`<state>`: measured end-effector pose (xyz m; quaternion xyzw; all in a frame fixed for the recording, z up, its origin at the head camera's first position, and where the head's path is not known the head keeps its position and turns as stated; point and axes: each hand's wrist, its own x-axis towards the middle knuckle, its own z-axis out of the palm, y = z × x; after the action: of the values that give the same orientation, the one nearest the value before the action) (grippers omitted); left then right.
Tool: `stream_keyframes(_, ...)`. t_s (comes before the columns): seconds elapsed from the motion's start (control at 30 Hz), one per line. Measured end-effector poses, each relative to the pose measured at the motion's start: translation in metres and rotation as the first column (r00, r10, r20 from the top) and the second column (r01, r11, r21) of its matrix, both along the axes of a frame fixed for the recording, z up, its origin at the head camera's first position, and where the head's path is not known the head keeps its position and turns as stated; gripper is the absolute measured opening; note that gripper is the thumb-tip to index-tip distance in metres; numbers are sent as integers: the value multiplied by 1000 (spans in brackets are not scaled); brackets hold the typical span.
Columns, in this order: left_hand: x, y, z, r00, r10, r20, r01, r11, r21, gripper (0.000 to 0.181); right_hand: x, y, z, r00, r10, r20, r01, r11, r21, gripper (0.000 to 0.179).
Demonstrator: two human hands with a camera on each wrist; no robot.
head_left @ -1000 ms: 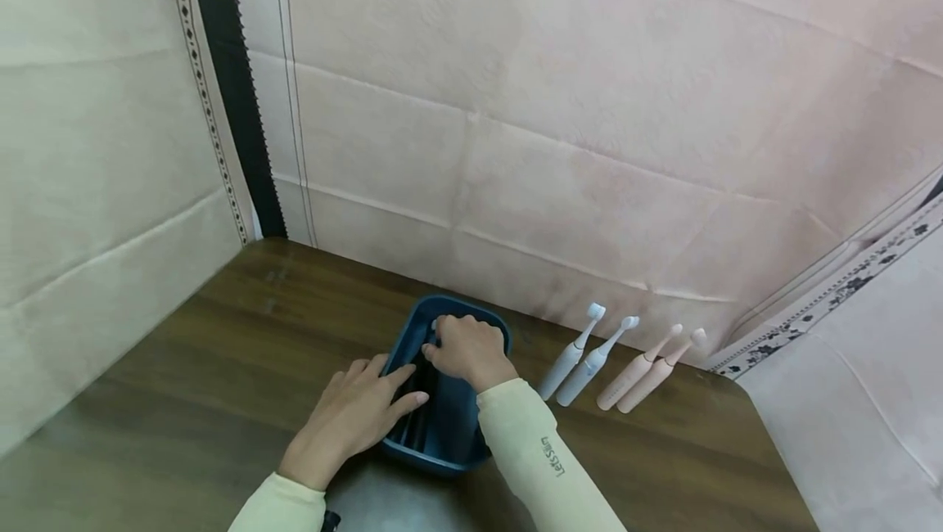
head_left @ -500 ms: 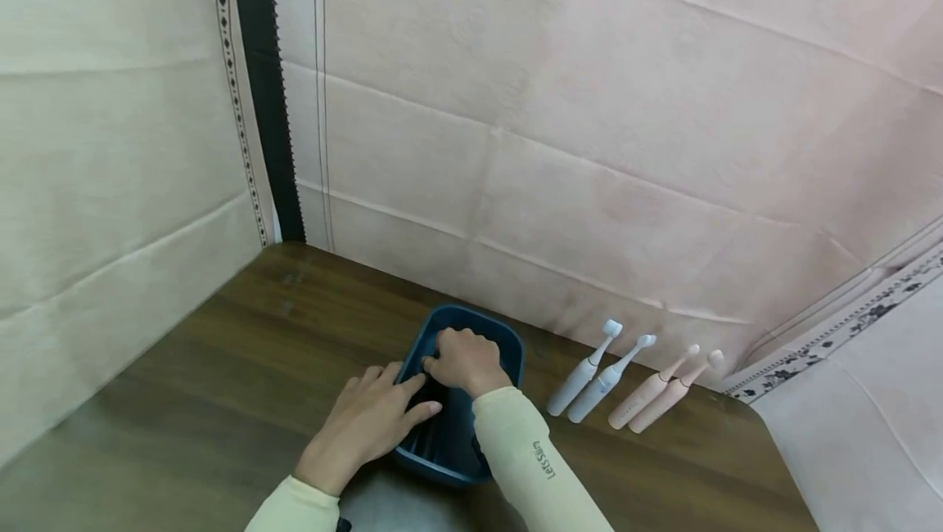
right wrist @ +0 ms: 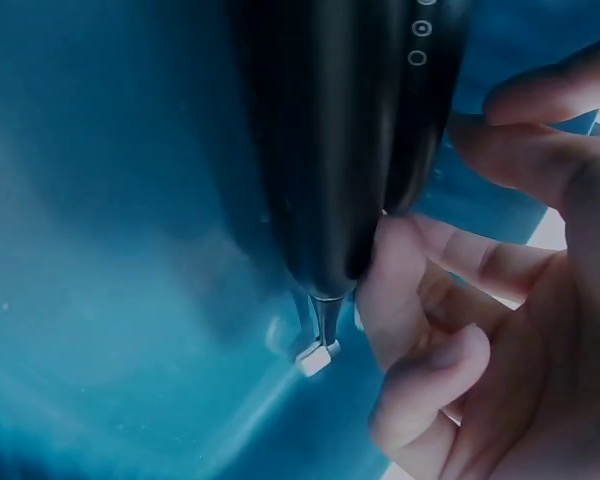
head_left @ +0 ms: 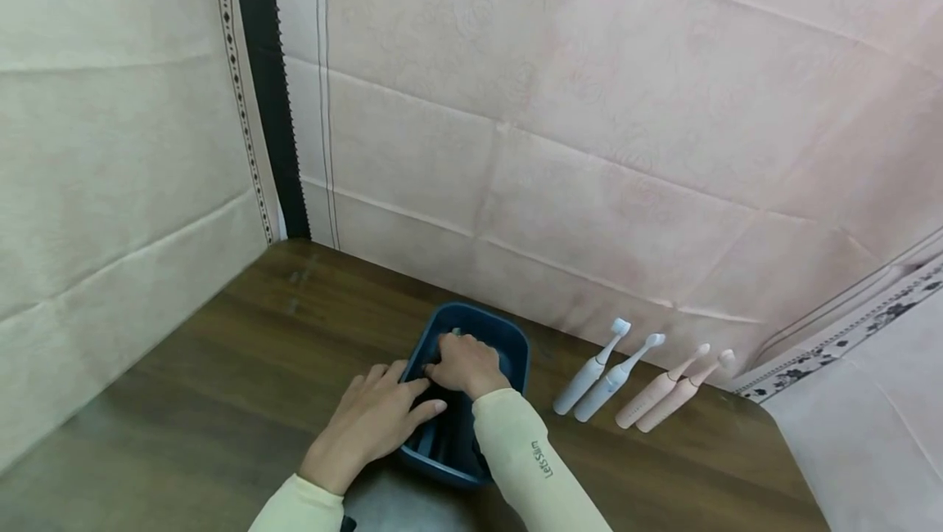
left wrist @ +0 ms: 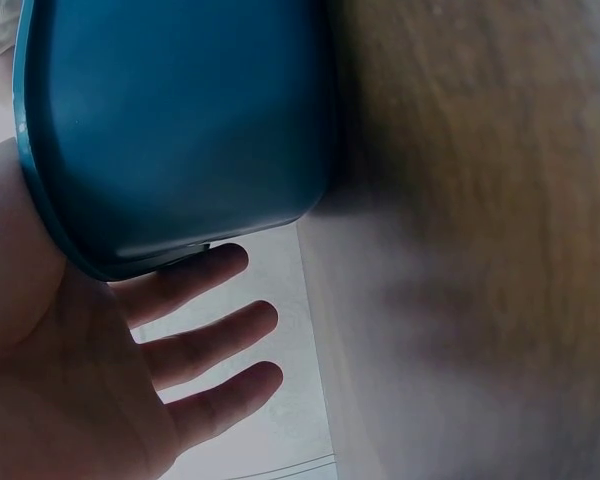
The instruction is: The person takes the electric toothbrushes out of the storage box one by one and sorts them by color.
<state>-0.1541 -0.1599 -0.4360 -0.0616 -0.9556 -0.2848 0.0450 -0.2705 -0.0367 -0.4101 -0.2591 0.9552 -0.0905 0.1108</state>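
Note:
A dark blue bin [head_left: 519, 352] stands on the table, with black electric toothbrushes [right wrist: 320, 150] lying lengthwise inside. My left hand [head_left: 372, 421] rests over its left rim, thumb and index finger reaching inside; in the left wrist view the other fingers [left wrist: 215, 345] spread straight outside the wall. Inside the bin, my right hand [head_left: 466, 364] has its fingers curled at the neck end of a second black toothbrush [right wrist: 420, 130], which shows round button marks. The nearer toothbrush's white head [right wrist: 315, 358] points past the fingertips. The right hand hides most of the second brush's neck.
Right of the bin lie a white electric toothbrush [head_left: 582, 385], a pale blue one [head_left: 602, 397] and two pink ones [head_left: 648, 401], heads toward the back. A cloth-covered wall [head_left: 552, 188] rises behind the wooden table [head_left: 243, 385].
The head view has shifted slightly, so everything sits further right in it. My right hand has moved a little within the bin; the left hand stays at the rim.

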Motion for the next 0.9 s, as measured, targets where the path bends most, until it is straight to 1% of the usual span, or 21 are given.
stream_keyframes(0.17, 0, 0, 1, 1000, -1, -5, 1, 1000, 3, 47, -1, -1, -1, 1000, -7, -11, 7, 1000, 15, 20)
stream_keyframes(0.3, 1, -1, 2, 1000, -1, -3, 1, 1000, 6, 46, -1, -2, -3, 1000, -23, -18, 23, 1000, 21, 23)
stream_keyframes(0.43, 0, -1, 2, 1000, -2, 3, 2, 1000, 0, 46, -2, -2, -5, 999, -52, -6, 52, 999, -13, 24)
stream_keyframes(0.57, -1, 0, 1, 1000, -2, 12, 2, 1000, -10, 46, -1, -2, -8, 997, -75, 26, 76, 995, -60, 33)
stream_keyframes(0.77, -2, 0, -1, 1000, -3, 2, 3, 1000, -12, 46, -1, -3, -9, 994, -104, 43, 107, 991, -79, 33)
stream_keyframes(0.9, -3, 1, 0, 1000, 0, -3, 0, 1000, -9, 45, -3, -3, -11, 991, -121, 50, 125, 989, -78, 36)
